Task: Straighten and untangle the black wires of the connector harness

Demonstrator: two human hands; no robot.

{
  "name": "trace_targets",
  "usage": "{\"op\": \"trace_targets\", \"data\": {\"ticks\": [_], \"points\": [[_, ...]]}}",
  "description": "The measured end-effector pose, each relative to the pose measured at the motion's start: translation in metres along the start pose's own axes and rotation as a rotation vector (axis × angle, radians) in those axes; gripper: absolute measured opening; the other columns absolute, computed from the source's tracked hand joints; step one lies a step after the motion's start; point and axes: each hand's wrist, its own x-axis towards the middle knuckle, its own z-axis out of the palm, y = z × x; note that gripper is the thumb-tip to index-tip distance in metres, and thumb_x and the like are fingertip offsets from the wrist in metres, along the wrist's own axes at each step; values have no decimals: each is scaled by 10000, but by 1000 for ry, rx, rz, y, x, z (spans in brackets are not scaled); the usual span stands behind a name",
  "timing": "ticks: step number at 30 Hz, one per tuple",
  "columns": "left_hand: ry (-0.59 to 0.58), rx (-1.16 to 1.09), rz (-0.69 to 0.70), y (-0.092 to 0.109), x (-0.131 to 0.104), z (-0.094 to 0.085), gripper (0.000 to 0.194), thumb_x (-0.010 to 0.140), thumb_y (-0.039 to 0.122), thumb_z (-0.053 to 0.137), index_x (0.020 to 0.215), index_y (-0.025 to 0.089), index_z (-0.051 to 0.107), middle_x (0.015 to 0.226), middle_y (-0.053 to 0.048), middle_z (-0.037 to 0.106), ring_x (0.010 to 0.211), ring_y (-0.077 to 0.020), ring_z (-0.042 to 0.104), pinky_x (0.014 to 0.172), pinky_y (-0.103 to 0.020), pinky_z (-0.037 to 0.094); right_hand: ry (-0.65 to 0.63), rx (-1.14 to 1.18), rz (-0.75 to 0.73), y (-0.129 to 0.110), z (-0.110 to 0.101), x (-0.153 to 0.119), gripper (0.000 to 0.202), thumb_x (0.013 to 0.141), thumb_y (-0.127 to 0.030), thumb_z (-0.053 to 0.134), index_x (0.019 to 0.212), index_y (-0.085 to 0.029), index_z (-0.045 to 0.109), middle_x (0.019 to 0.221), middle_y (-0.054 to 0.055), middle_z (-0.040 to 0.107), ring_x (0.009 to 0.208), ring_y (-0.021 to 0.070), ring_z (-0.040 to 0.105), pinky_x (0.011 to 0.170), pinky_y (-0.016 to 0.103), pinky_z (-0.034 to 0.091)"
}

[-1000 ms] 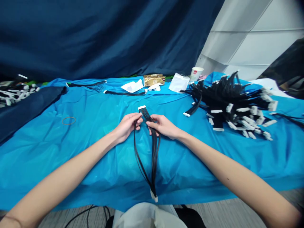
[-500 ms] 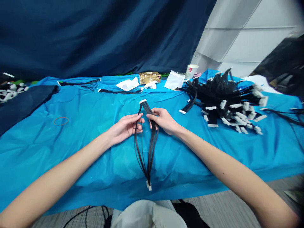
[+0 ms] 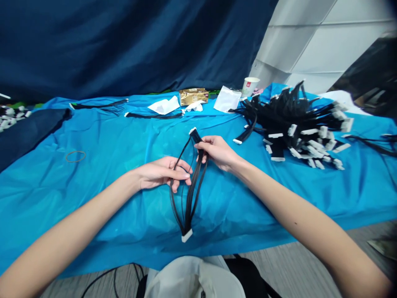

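Note:
A black wire harness (image 3: 190,198) with a white connector at each end hangs over the blue-covered table, its wires spread into strands. My right hand (image 3: 217,152) pinches the thick bundle just below the upper connector (image 3: 192,130). Some thin wires pass between the fingers of my left hand (image 3: 166,174), whose thumb and fingertips are closed around part of them at mid-length. The lower connector (image 3: 187,236) points toward me near the table's front edge.
On the right lies a large pile of black harnesses (image 3: 288,116). Along the back are a paper cup (image 3: 249,87), gold packet (image 3: 194,97), white papers (image 3: 227,99) and more harnesses (image 3: 153,116). A rubber band (image 3: 75,156) and dark cloth (image 3: 31,132) lie left.
My left hand has moved down along the wires. My right hand has risen slightly, and the harness has tilted, its top to the right and its lower connector to the left.

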Motion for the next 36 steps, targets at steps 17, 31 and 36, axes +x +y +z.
{"op": "trace_targets", "data": {"ticks": [17,31,36], "points": [[70,187,0,0,-1,9,244,695,342,646,773,149,519,483,73,447,367,-41,416,396,-188,415,22,-23,-27,1,1,-1,183,751,-76,486,586,-148,459,419,-23,556,325,83,499,348,164,386],[-14,193,-5,-1,0,4,252,675,334,666,645,122,534,526,19,542,403,-56,462,437,-218,444,30,-52,-31,2,-1,0,177,741,-110,516,580,-161,465,432,-25,543,349,89,497,360,189,392],[-43,199,-1,-1,-1,2,241,698,338,645,667,124,538,575,11,566,448,-60,505,464,-201,441,9,-24,-61,1,-3,-2,164,714,-172,572,586,-163,469,473,-36,517,423,90,515,392,192,409]]}}
